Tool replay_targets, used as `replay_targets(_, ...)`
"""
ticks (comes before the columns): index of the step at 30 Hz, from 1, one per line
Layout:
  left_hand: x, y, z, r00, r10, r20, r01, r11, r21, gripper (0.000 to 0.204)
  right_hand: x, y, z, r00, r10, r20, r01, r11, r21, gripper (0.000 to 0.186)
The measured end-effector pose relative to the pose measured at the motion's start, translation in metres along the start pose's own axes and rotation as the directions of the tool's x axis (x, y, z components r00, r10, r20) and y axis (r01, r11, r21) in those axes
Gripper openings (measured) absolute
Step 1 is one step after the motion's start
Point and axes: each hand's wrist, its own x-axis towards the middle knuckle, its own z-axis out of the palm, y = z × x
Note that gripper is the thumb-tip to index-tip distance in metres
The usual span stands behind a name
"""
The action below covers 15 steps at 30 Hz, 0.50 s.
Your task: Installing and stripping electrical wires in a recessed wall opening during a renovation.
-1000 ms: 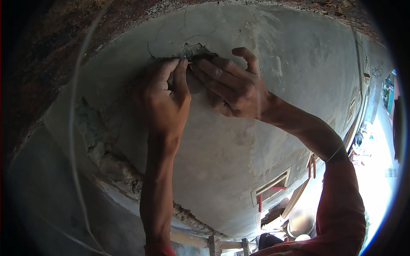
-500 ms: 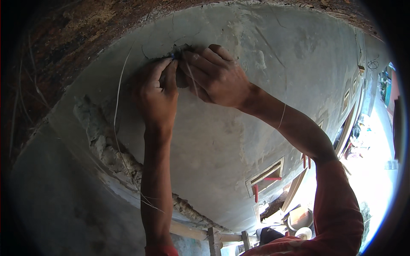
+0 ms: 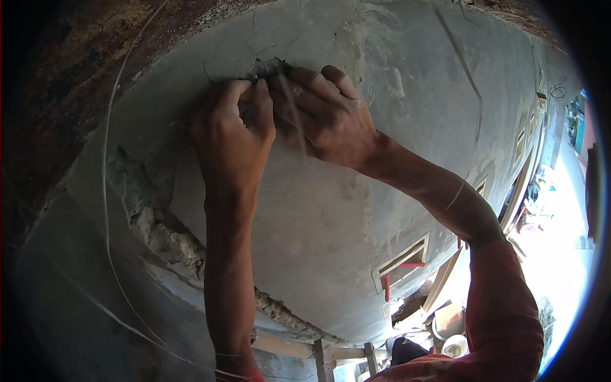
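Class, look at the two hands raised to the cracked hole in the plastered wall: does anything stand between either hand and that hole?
Nothing visible does. The left hand and right hand both press their fingertips at the hole in the grey wall; a thin wire hangs off to the left.

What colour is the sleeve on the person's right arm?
Red-orange; the sleeve shows best at the lower right of the head view, below the right hand.

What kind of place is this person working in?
Probably a building site or a house under repair. Both hands press at a cracked hole in a grey plastered wall; broken plaster shows rough rubble, and timber pieces lie below.
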Motion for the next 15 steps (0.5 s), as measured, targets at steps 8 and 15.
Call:
replay_targets(8, 0.007, -0.003, -0.007, 0.987, 0.129, 0.094, -0.150, 0.951, 0.271, 0.024, 0.005, 0.001, -0.003, 0.997, -0.034, 0.062, 0.032, 0.999, 0.027, 0.040)
replay_targets(15, 0.001, -0.009, 0.002, 0.987, 0.161, 0.031, -0.163, 0.943, 0.290, 0.024, 0.002, 0.001, -0.002, 0.996, -0.046, 0.074, 0.043, 0.998, 0.050, 0.043)
